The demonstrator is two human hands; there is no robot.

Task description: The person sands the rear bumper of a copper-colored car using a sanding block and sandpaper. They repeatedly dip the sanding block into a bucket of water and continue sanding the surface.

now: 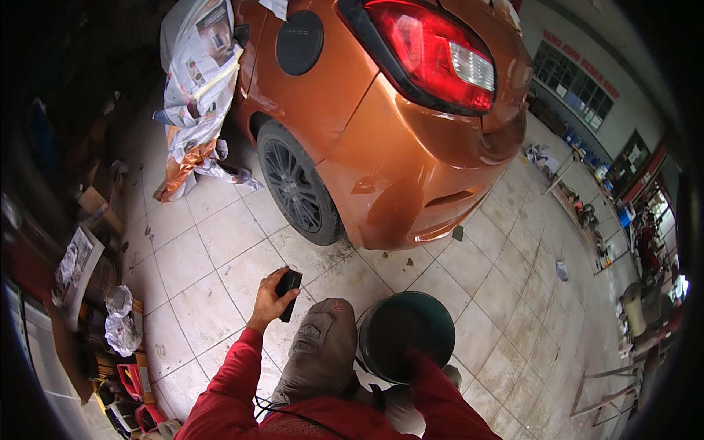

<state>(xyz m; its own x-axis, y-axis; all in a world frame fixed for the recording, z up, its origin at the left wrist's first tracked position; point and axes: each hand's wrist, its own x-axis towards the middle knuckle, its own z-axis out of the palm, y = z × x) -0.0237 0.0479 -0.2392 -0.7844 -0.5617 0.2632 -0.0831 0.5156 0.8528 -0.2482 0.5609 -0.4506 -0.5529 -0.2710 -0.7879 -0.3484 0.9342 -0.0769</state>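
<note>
My left hand (270,296) is closed around a black rectangular block (291,292), which it holds upright above the tiled floor, left of my bent knee. My right arm (433,381) in a red sleeve reaches down into a dark green bucket (449,323). Inside the bucket it is dark, so my right hand's fingers and anything in them are hidden. Ahead stands the rear corner of an orange car (411,169), with dull, darker patches low on its bumper. Its rear wheel (293,183) is a little beyond my left hand, not touching it.
Masking paper (202,81) drapes the car's side at the left. Boxes, crumpled plastic (123,330) and red containers (132,383) line the left wall. On the right are a cluttered low bench (576,205) and a metal stand (609,396). White tiles (187,257) cover the floor.
</note>
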